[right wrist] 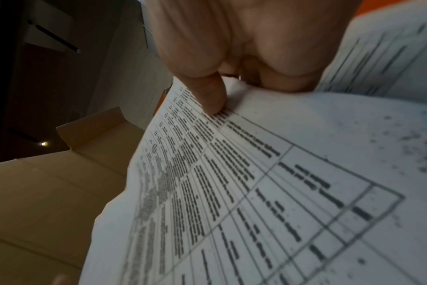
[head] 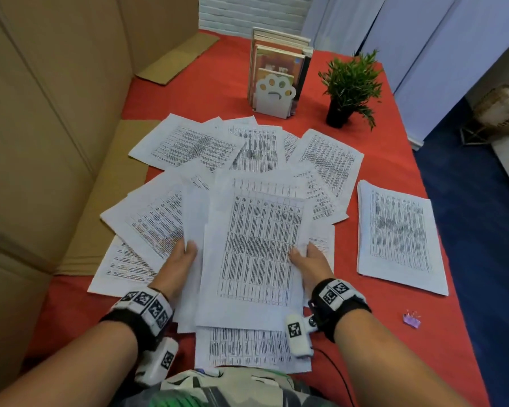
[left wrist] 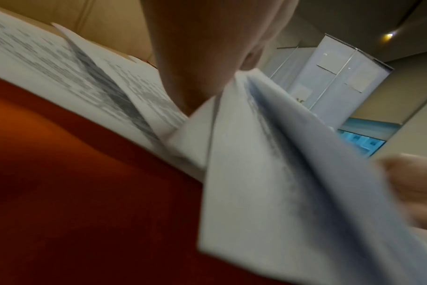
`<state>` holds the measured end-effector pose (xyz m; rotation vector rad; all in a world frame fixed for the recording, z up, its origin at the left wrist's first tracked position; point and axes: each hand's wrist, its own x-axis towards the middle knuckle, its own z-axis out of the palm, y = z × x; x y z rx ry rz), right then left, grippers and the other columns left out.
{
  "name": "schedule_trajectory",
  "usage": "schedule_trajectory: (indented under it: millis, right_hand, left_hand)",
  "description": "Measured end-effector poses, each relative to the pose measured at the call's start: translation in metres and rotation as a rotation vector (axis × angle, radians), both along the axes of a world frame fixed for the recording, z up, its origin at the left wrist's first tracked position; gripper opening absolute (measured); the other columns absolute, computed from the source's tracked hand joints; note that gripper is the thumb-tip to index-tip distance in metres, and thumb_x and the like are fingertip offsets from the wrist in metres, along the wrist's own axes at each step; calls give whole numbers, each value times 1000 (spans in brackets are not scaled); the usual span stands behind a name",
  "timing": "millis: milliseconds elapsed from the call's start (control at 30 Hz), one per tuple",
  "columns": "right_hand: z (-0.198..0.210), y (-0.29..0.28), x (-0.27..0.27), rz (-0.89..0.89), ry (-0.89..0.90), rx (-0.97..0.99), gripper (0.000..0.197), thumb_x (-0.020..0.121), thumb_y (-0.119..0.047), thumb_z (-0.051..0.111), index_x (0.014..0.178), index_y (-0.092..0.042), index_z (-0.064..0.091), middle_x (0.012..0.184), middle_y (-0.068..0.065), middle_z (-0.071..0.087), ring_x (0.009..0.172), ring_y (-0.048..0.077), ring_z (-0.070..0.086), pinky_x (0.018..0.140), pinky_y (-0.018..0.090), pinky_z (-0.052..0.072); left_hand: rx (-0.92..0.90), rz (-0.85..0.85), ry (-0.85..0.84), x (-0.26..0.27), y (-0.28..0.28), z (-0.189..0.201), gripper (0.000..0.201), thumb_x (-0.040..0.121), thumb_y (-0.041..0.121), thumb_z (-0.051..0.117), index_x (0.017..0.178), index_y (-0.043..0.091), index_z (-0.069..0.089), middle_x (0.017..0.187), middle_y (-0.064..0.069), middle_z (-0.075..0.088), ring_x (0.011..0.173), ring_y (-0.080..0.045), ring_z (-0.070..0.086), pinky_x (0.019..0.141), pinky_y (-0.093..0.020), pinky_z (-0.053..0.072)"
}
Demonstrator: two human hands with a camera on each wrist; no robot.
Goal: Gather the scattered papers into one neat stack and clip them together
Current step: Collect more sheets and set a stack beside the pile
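Several printed sheets lie fanned over the red table (head: pixel 218 92). I hold a loose bundle of papers (head: pixel 256 254) above them at the near centre. My left hand (head: pixel 182 257) grips the bundle's left edge, thumb on top. My right hand (head: pixel 306 259) pinches its right edge, its thumb (right wrist: pixel 212 96) pressed on the printed table of the top sheet (right wrist: pixel 256 183). The left wrist view shows the bundle (left wrist: pixel 268 173) edge-on and blurred under the left hand (left wrist: pixel 207 48). A neat pile of papers (head: pixel 400 233) lies at the right. A small purple clip (head: pixel 412 320) sits near the right front.
A white paw-shaped bookend with books (head: pixel 276 80) and a small potted plant (head: pixel 350 89) stand at the back. Cardboard boxes (head: pixel 41 127) wall the left side, with flat cardboard (head: pixel 115 207) under the leftmost sheets. The table's right edge drops to blue floor (head: pixel 482 215).
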<state>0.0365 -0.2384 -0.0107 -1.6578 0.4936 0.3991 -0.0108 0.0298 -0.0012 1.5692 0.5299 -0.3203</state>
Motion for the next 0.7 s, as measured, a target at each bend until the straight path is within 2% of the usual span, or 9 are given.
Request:
schedule_trajectory:
  millis: [33, 133, 200, 233, 267, 367, 500, 600, 700]
  right_hand:
    - [-1, 3, -1, 30, -23, -26, 26, 86, -18, 58, 112, -19, 57, 119, 4, 63, 110, 25, 60, 102, 53, 43]
    - [-7, 10, 0, 114, -92, -163, 46, 83, -15, 57, 127, -22, 47, 122, 4, 62, 112, 24, 59, 101, 48, 46]
    - [-5, 9, 6, 93, -157, -216, 41, 86, -9, 55, 124, -21, 46, 96, 4, 67, 85, 23, 64, 82, 39, 54]
    - [-3, 6, 12, 84, -175, -255, 39, 87, -8, 54, 123, -20, 47, 82, 0, 64, 73, 21, 62, 70, 33, 52]
    - [-1, 0, 18, 92, -185, -314, 37, 88, -7, 53, 124, -19, 48, 78, -2, 61, 71, 20, 60, 67, 30, 48]
    - [2, -21, 38, 236, -215, -601, 42, 87, -4, 52, 126, -17, 50, 106, 2, 60, 108, 27, 57, 89, 33, 47]
    - [0, -36, 59, 493, -222, -959, 62, 84, -13, 55, 141, -21, 35, 146, 7, 37, 136, 28, 31, 109, 44, 34]
    - [-5, -38, 65, 593, -166, -1093, 71, 84, -22, 56, 146, -25, 22, 148, 7, 34, 138, 30, 25, 113, 47, 27]
    - [-9, -37, 64, 612, -85, -1179, 55, 84, -25, 53, 136, -28, 36, 127, 8, 51, 122, 32, 41, 103, 45, 34]
  left_hand:
    - [5, -25, 16, 1, -7, 2, 59, 77, 60, 59, 130, 38, 43, 132, 9, 55, 120, -19, 55, 102, -47, 43]
    - [299, -102, 21, 3, -17, 3, 53, 82, 24, 67, 129, 23, 42, 114, 6, 58, 100, -18, 59, 89, -31, 47]
    - [445, -25, -3, 6, -14, 4, 47, 83, 12, 63, 128, 12, 49, 118, -6, 61, 103, -25, 59, 90, -32, 45]
    - [479, 45, -1, 8, -9, 4, 44, 83, 9, 62, 126, 9, 51, 120, -12, 62, 105, -29, 60, 91, -34, 45]
    - [503, 119, 12, 10, -3, 4, 40, 84, 9, 60, 123, 6, 53, 121, -17, 62, 107, -33, 60, 90, -36, 45]
    - [574, 282, 88, 14, 20, 2, 36, 85, 10, 57, 119, -1, 56, 121, -24, 60, 106, -39, 59, 87, -36, 44]
    - [705, 353, 266, 11, 37, -4, 45, 83, 25, 59, 115, -5, 57, 135, -24, 38, 104, -45, 55, 99, -42, 45]
    - [702, 339, 264, 9, 35, -11, 47, 80, 27, 61, 114, -5, 57, 135, -25, 40, 113, -41, 49, 103, -39, 41]
    - [618, 357, 189, 11, 31, -13, 45, 77, 25, 65, 110, -5, 62, 117, -26, 62, 107, -40, 58, 94, -40, 47]
